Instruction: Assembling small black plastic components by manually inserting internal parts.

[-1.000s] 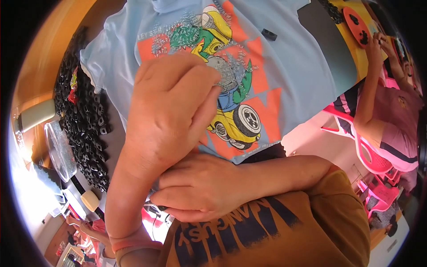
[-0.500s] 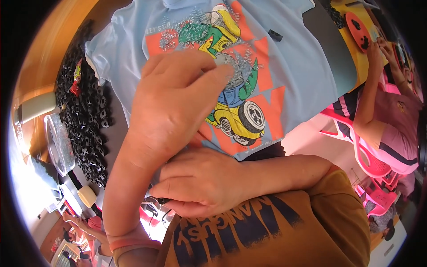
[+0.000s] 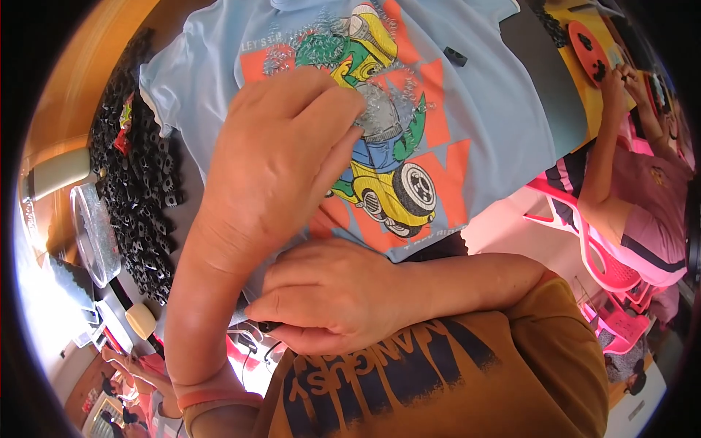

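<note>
A light blue T-shirt (image 3: pixel 511 139) with a cartoon print lies spread before me. Small silvery wire springs (image 3: pixel 321 47) are scattered over the print. My left hand (image 3: pixel 281 139) is above them, fingers curled down and closed; its fingertips are hidden, so whatever they pinch does not show. Nearer my body, my right hand (image 3: pixel 328 296) is closed, with a small black plastic piece (image 3: pixel 269 326) poking out at its fingertips. Another small black piece (image 3: pixel 456 56) rests alone on the shirt, right of the springs.
Many small black plastic parts (image 3: pixel 142 219) lie heaped along the left, beside a clear plastic tub (image 3: pixel 93 233). At the right, another person's hands (image 3: pixel 617 84) work next to a red tray (image 3: pixel 584 47) holding black pieces. Pink chairs (image 3: pixel 602 266) stand there too.
My left hand has drawn slightly left, and its fingers have curled in more. My right hand stays in the same place with the black piece.
</note>
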Action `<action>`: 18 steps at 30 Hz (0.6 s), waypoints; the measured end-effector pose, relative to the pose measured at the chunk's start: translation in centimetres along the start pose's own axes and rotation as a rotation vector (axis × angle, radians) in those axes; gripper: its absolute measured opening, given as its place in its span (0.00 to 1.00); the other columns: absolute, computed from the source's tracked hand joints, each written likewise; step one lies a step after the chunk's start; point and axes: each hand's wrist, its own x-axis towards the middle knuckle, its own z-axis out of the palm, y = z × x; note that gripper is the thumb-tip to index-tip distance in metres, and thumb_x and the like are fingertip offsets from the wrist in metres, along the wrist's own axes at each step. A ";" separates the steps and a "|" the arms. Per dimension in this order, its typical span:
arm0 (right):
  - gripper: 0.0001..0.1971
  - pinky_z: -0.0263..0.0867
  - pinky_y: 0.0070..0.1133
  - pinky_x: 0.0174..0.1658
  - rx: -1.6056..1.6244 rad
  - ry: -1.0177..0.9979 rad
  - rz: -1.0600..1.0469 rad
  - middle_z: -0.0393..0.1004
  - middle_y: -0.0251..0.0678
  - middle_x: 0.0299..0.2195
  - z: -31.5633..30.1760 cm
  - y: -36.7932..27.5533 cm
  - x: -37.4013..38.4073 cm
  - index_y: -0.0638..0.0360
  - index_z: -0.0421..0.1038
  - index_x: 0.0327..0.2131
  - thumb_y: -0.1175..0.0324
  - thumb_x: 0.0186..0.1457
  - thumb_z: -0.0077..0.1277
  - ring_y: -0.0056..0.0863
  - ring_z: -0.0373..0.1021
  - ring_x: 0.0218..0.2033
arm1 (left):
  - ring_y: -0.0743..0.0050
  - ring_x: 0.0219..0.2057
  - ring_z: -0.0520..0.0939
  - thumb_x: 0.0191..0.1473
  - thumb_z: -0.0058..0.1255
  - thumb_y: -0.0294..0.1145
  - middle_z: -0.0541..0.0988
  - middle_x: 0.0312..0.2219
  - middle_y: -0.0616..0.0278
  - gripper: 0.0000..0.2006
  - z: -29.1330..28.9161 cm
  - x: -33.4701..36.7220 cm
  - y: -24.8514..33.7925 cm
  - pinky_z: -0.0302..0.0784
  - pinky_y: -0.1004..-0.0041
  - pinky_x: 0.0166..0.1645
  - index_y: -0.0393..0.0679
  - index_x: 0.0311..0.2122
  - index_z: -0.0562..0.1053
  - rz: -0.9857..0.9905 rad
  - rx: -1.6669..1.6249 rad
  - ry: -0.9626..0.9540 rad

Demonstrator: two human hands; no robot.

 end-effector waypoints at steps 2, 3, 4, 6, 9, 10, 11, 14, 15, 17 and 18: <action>0.15 0.65 0.27 0.30 -0.009 -0.010 0.029 0.68 0.35 0.28 -0.2 -0.1 0.0 0.58 0.71 0.36 0.71 0.40 0.59 0.35 0.68 0.28 | 0.58 0.37 0.74 0.41 0.58 0.23 0.75 0.35 0.58 0.12 -0.1 0.1 -0.2 0.70 0.67 0.42 0.42 0.36 0.74 0.016 0.024 -0.032; 0.15 0.65 0.27 0.30 -0.007 -0.012 0.028 0.68 0.35 0.28 -0.1 -0.1 0.0 0.58 0.71 0.36 0.71 0.40 0.59 0.35 0.68 0.28 | 0.59 0.37 0.74 0.41 0.58 0.23 0.75 0.35 0.58 0.13 -0.2 0.0 -0.2 0.70 0.67 0.42 0.42 0.36 0.74 0.032 0.050 -0.064; 0.14 0.65 0.26 0.30 0.030 0.018 0.040 0.69 0.35 0.27 0.0 0.0 0.0 0.58 0.72 0.35 0.71 0.41 0.59 0.34 0.68 0.28 | 0.59 0.37 0.74 0.41 0.58 0.23 0.75 0.35 0.58 0.13 -0.3 -0.1 -0.3 0.70 0.67 0.42 0.42 0.36 0.74 0.028 0.052 -0.063; 0.13 0.65 0.26 0.30 0.076 0.039 0.051 0.70 0.35 0.27 0.1 0.0 0.1 0.59 0.72 0.35 0.72 0.41 0.59 0.34 0.68 0.27 | 0.63 0.36 0.75 0.43 0.56 0.21 0.75 0.34 0.58 0.12 -0.5 -0.5 -0.4 0.71 0.71 0.40 0.41 0.37 0.74 0.037 0.033 -0.042; 0.13 0.65 0.23 0.29 0.133 0.131 0.115 0.72 0.35 0.27 -0.2 0.0 0.6 0.61 0.73 0.36 0.75 0.42 0.57 0.31 0.69 0.27 | 0.73 0.33 0.76 0.49 0.52 0.19 0.76 0.34 0.62 0.09 -1.0 -1.6 -0.6 0.71 0.78 0.38 0.39 0.38 0.73 -0.115 -0.243 0.082; 0.14 0.65 0.22 0.29 0.126 0.130 0.128 0.73 0.35 0.27 -0.5 -0.1 0.8 0.62 0.73 0.37 0.76 0.42 0.57 0.30 0.69 0.27 | 0.81 0.29 0.74 0.54 0.46 0.20 0.76 0.32 0.63 0.06 -1.4 -2.6 0.2 0.69 0.83 0.36 0.36 0.38 0.72 -0.351 -0.452 0.099; 0.15 0.64 0.19 0.29 0.190 0.108 0.187 0.73 0.35 0.28 -0.8 -0.3 0.8 0.63 0.73 0.38 0.78 0.43 0.57 0.26 0.69 0.27 | 0.83 0.27 0.73 0.55 0.44 0.21 0.76 0.31 0.63 0.06 -2.0 -3.3 0.5 0.68 0.83 0.34 0.35 0.38 0.71 -0.412 -0.571 0.131; 0.16 0.63 0.17 0.30 0.200 0.092 0.223 0.72 0.34 0.28 -1.2 -0.3 1.3 0.64 0.73 0.40 0.80 0.44 0.56 0.22 0.67 0.27 | 0.84 0.23 0.70 0.57 0.43 0.26 0.75 0.26 0.61 0.07 -3.5 -5.7 1.3 0.65 0.84 0.29 0.34 0.38 0.70 -0.602 -0.777 0.281; 0.16 0.63 0.17 0.32 0.224 0.097 0.262 0.71 0.34 0.28 -1.2 -0.4 1.3 0.65 0.72 0.40 0.80 0.44 0.56 0.21 0.67 0.27 | 0.84 0.22 0.70 0.57 0.44 0.27 0.74 0.25 0.62 0.08 -4.0 -6.6 1.5 0.65 0.84 0.29 0.34 0.38 0.70 -0.647 -0.797 0.323; 0.15 0.63 0.18 0.28 0.250 0.146 0.276 0.70 0.34 0.27 -0.6 -0.1 1.2 0.64 0.70 0.38 0.79 0.44 0.57 0.21 0.67 0.25 | 0.83 0.21 0.68 0.56 0.47 0.31 0.72 0.25 0.61 0.10 -4.4 -9.2 1.2 0.63 0.84 0.27 0.34 0.37 0.70 -0.609 -0.823 0.337; 0.14 0.63 0.17 0.28 0.304 0.202 0.313 0.70 0.33 0.27 -0.2 -0.3 1.1 0.64 0.70 0.37 0.79 0.43 0.58 0.20 0.67 0.25 | 0.83 0.21 0.67 0.55 0.48 0.32 0.71 0.26 0.61 0.11 -4.6 -10.3 1.1 0.62 0.84 0.27 0.33 0.37 0.70 -0.548 -0.829 0.326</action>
